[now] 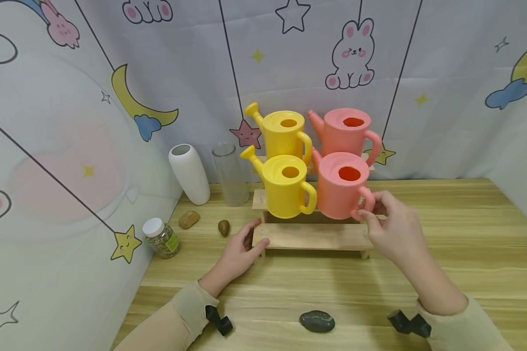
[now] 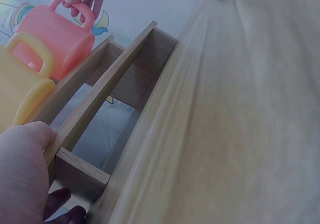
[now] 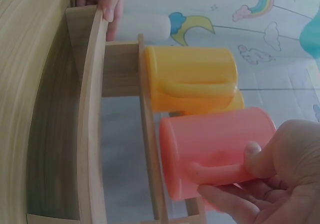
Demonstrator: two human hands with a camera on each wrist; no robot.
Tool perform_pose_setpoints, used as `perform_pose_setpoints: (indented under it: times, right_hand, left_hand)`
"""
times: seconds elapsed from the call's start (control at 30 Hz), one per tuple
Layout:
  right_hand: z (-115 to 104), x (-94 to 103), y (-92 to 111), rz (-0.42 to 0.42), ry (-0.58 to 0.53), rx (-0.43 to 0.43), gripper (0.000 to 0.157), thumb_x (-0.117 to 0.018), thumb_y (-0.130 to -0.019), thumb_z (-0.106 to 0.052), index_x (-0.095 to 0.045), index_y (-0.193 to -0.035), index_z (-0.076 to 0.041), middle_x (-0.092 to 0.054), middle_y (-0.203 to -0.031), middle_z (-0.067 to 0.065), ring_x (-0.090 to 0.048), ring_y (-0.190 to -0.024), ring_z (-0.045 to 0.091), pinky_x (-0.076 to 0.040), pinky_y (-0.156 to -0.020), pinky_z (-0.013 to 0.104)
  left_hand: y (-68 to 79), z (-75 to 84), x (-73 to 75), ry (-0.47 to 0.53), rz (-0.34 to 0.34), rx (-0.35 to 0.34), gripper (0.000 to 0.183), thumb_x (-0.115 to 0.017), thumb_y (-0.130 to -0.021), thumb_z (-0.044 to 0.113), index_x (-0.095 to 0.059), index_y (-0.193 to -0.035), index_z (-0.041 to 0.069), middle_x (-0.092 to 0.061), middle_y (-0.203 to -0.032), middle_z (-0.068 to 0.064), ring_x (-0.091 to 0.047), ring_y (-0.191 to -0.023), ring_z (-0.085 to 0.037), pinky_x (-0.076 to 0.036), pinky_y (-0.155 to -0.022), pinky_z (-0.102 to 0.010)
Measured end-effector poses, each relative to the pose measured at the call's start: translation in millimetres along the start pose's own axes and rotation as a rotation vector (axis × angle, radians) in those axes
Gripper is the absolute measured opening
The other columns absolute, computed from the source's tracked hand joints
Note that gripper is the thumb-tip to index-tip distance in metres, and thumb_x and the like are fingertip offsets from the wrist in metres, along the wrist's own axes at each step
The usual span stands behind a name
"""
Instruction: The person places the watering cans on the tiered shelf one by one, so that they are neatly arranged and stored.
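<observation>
A tiered wooden stand (image 1: 314, 236) bears two yellow and two pink watering cans. My left hand (image 1: 241, 251) grips the left end of its lowest step, thumb on top and fingers down at the side in the left wrist view. With thumb and fingers, my right hand (image 1: 395, 226) pinches the handle of the front pink watering can (image 3: 215, 149), which stands upright on the middle step. Left of it is the front yellow watering can (image 1: 285, 187). On the higher step behind are the rear yellow watering can (image 1: 283, 131) and the rear pink watering can (image 1: 344, 131), each partly hidden.
Left of the stand are a white vase (image 1: 190, 175), a clear glass cylinder (image 1: 231, 175), two brown stones (image 1: 189, 219) and a white-lidded jar (image 1: 161, 239). A dark stone (image 1: 317, 321) lies in front. A printed curtain (image 1: 290, 63) hangs behind the table.
</observation>
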State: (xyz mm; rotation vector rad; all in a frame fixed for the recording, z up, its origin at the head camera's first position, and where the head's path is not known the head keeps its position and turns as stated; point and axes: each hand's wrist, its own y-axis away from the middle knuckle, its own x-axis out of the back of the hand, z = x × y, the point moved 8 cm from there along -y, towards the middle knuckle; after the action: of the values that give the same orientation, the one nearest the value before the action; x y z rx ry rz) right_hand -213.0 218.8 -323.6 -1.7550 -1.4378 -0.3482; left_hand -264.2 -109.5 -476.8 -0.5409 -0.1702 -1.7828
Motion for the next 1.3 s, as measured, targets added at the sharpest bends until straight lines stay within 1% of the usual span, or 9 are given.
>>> perform_pose_setpoints:
  times: [0.17,0.3,0.4,0.47,0.6,0.73,0.83,1.03,1.3]
  right_hand:
    - [2.1,0.4,-0.5,-0.043,0.036,-0.013,0.019,-0.074,-0.093,-0.011,-0.058,-0.102,-0.007,-0.071,-0.096,0.009,-0.07,-0.089,0.026,-0.061,-0.063,0.025]
    - [3.7,-0.1,-0.5,-0.089,0.058,-0.024,0.022,-0.074,-0.094,-0.013,-0.056,-0.104,-0.006,-0.072,-0.098,0.011,-0.071,-0.095,0.032,-0.056,-0.061,0.03]
    - [4.4,-0.9,-0.5,-0.123,0.067,-0.036,0.024,-0.074,-0.095,-0.015,-0.055,-0.105,-0.005,-0.072,-0.101,0.013,-0.07,-0.1,0.037,-0.046,-0.059,0.027]
    - [3.8,-1.2,-0.7,-0.131,0.07,-0.034,0.025,-0.074,-0.095,-0.016,-0.054,-0.107,-0.005,-0.071,-0.102,0.014,-0.07,-0.102,0.039,-0.045,-0.059,0.026]
    - [0.4,-0.2,-1.7,-0.12,0.066,-0.004,0.029,-0.074,-0.094,-0.014,-0.054,-0.113,-0.004,-0.072,-0.102,0.013,-0.072,-0.102,0.039,-0.051,-0.064,0.029]
    - [-1.3,-0.7,-1.8,-0.123,0.045,0.01,0.04,-0.075,-0.094,-0.013,-0.052,-0.125,-0.003,-0.071,-0.105,0.013,-0.072,-0.105,0.041,-0.063,-0.076,0.046]
    - [-1.1,-1.6,-1.9,-0.127,0.026,0.009,0.045,-0.074,-0.095,-0.014,-0.05,-0.132,-0.004,-0.069,-0.107,0.014,-0.071,-0.106,0.041,-0.062,-0.085,0.055]
    - [-0.3,-3.2,-2.1,-0.116,-0.02,0.002,0.051,-0.075,-0.094,-0.015,-0.047,-0.136,-0.005,-0.066,-0.113,0.015,-0.069,-0.106,0.033,-0.059,-0.089,0.05]
    - [2.2,2.4,-2.0,-0.107,-0.06,-0.052,0.065,-0.077,-0.093,-0.034,-0.044,-0.141,-0.006,-0.062,-0.125,0.014,-0.064,-0.116,0.034,-0.056,-0.098,0.055]
  left_hand:
    - [-0.1,-0.9,-0.5,0.004,-0.001,-0.003,0.064,-0.069,-0.097,0.043,-0.045,-0.153,0.022,-0.045,-0.16,-0.003,-0.04,-0.151,-0.021,-0.041,-0.119,-0.046]
    - [0.0,-3.2,-0.1,0.007,0.001,0.001,0.063,-0.07,-0.097,0.042,-0.045,-0.152,0.023,-0.045,-0.16,-0.002,-0.04,-0.151,-0.021,-0.041,-0.119,-0.046]
    - [-0.1,-4.6,0.7,0.008,0.004,0.0,0.063,-0.07,-0.097,0.042,-0.046,-0.152,0.024,-0.045,-0.159,-0.001,-0.04,-0.151,-0.021,-0.041,-0.119,-0.046]
    - [-0.2,-5.2,1.1,0.011,0.004,0.001,0.063,-0.07,-0.097,0.043,-0.046,-0.152,0.025,-0.045,-0.16,0.0,-0.04,-0.151,-0.021,-0.04,-0.12,-0.047]
    - [0.5,-5.5,1.8,0.009,0.005,0.001,0.063,-0.07,-0.097,0.043,-0.046,-0.152,0.023,-0.045,-0.16,-0.001,-0.04,-0.151,-0.022,-0.04,-0.12,-0.047]
    - [1.4,-5.2,1.9,-0.008,0.006,0.0,0.064,-0.069,-0.097,0.045,-0.046,-0.152,0.022,-0.045,-0.16,-0.001,-0.04,-0.151,-0.022,-0.04,-0.119,-0.045]
    - [1.4,-4.8,1.6,-0.02,0.004,0.001,0.065,-0.069,-0.097,0.047,-0.046,-0.152,0.022,-0.045,-0.16,0.0,-0.04,-0.151,-0.021,-0.041,-0.119,-0.044]
    - [1.5,-4.7,1.9,-0.031,0.006,-0.005,0.065,-0.068,-0.097,0.048,-0.047,-0.152,0.022,-0.046,-0.16,0.0,-0.04,-0.151,-0.021,-0.041,-0.119,-0.043]
    - [1.5,-4.1,3.5,0.014,0.028,-0.006,0.067,-0.07,-0.096,0.044,-0.045,-0.153,0.019,-0.046,-0.159,-0.002,-0.042,-0.15,-0.022,-0.041,-0.119,-0.044]
